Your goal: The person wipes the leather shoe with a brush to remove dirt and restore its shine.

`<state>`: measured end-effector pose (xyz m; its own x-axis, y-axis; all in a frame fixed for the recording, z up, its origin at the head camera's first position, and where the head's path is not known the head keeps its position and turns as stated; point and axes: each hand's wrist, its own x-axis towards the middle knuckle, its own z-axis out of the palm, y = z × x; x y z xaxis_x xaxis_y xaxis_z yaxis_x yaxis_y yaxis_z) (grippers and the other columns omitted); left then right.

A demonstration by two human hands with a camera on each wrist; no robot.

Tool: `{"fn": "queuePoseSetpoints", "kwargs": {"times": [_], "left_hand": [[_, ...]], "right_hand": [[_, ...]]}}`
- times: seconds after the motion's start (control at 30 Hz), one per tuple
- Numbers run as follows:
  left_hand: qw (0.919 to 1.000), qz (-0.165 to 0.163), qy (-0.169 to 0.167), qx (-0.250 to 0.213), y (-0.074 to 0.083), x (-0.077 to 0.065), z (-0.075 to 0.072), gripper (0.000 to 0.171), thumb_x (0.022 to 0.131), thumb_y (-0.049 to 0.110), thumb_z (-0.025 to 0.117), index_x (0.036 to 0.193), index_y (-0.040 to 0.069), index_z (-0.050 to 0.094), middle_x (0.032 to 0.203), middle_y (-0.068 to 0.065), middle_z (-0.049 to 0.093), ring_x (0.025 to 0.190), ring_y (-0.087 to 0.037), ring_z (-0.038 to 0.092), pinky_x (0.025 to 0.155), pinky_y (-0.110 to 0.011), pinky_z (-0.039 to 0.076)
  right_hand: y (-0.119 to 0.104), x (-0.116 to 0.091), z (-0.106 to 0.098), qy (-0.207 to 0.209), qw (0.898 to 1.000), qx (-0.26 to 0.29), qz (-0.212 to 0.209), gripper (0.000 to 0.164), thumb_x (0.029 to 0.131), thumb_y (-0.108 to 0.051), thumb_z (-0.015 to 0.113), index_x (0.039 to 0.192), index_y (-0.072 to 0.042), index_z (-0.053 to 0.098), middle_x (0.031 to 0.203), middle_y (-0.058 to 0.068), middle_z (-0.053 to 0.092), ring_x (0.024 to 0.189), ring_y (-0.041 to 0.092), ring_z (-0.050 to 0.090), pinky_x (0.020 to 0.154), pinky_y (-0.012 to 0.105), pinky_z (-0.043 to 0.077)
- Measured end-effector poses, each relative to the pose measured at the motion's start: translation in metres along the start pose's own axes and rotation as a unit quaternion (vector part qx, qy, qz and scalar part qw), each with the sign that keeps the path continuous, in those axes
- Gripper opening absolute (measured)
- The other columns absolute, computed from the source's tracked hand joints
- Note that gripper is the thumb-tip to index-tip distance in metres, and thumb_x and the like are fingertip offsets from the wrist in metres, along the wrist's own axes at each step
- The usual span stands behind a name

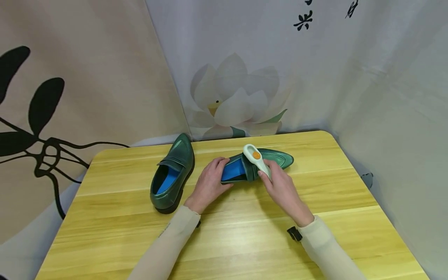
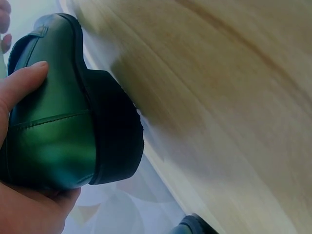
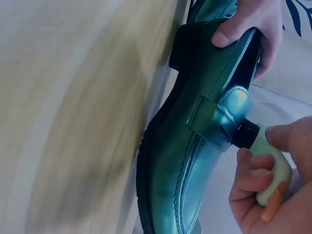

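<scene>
A dark green loafer (image 1: 278, 156) with a blue insole lies sideways, toe to the right, over the wooden table. My left hand (image 1: 211, 179) grips its heel end, thumb on the near side and fingers on the far side. In my right hand (image 1: 281, 187) is a small pale-handled brush (image 1: 252, 153) with an orange button. Its black head (image 3: 246, 134) touches the loafer's strap (image 3: 212, 119) in the right wrist view. From the left wrist view the thick black heel (image 2: 117, 131) shows close to the table; contact cannot be told.
Left of my left hand stands the matching green loafer (image 1: 182, 149), upright with its toe toward the back. The light wooden table (image 1: 238, 237) reaches back to printed curtains (image 1: 245, 42), which also hang along both sides.
</scene>
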<state>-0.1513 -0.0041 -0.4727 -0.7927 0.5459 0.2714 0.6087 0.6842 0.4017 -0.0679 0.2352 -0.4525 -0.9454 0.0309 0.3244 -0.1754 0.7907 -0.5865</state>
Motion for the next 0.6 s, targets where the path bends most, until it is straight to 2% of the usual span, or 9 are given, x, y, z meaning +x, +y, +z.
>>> {"fn": "queuePoseSetpoints", "kwargs": {"times": [0.17, 0.37, 0.5, 0.6], "left_hand": [[1.0000, 0.000, 0.000, -0.007, 0.001, -0.001, -0.002, 0.084, 0.078, 0.028, 0.094, 0.147, 0.007, 0.052, 0.144, -0.015, 0.053, 0.130, -0.034, 0.054, 0.112, -0.051, 0.043], [0.9997, -0.003, 0.001, -0.024, 0.002, -0.001, -0.004, 0.083, 0.077, 0.021, 0.095, 0.146, 0.005, 0.051, 0.145, -0.016, 0.052, 0.131, -0.036, 0.052, 0.113, -0.051, 0.042], [0.9993, -0.011, -0.006, -0.035, 0.004, 0.001, -0.005, 0.081, 0.078, 0.016, 0.093, 0.146, 0.004, 0.050, 0.151, -0.022, 0.046, 0.133, -0.041, 0.050, 0.113, -0.054, 0.041], [0.9989, -0.021, -0.020, -0.038, 0.007, 0.000, -0.006, 0.084, 0.078, 0.020, 0.094, 0.148, 0.005, 0.049, 0.159, -0.025, 0.037, 0.137, -0.044, 0.047, 0.113, -0.057, 0.040]], "right_hand": [[0.007, -0.006, -0.005, 0.040, 0.999, -0.003, 0.027, 0.044, 0.104, -0.023, 0.065, 0.139, 0.002, 0.055, 0.117, 0.021, 0.067, 0.091, 0.035, 0.065, 0.073, 0.054, 0.053], [0.027, -0.016, -0.028, 0.116, 0.992, -0.011, 0.047, 0.041, 0.104, -0.019, 0.065, 0.137, 0.004, 0.057, 0.110, 0.023, 0.068, 0.086, 0.040, 0.064, 0.068, 0.056, 0.050], [0.038, -0.021, -0.044, 0.132, 0.989, -0.020, 0.061, 0.040, 0.104, -0.017, 0.065, 0.136, 0.005, 0.057, 0.103, 0.022, 0.067, 0.080, 0.038, 0.061, 0.066, 0.053, 0.046], [0.043, -0.024, -0.051, 0.130, 0.989, -0.022, 0.071, 0.041, 0.104, -0.018, 0.064, 0.137, 0.005, 0.057, 0.101, 0.022, 0.066, 0.078, 0.037, 0.060, 0.067, 0.051, 0.045]]}}
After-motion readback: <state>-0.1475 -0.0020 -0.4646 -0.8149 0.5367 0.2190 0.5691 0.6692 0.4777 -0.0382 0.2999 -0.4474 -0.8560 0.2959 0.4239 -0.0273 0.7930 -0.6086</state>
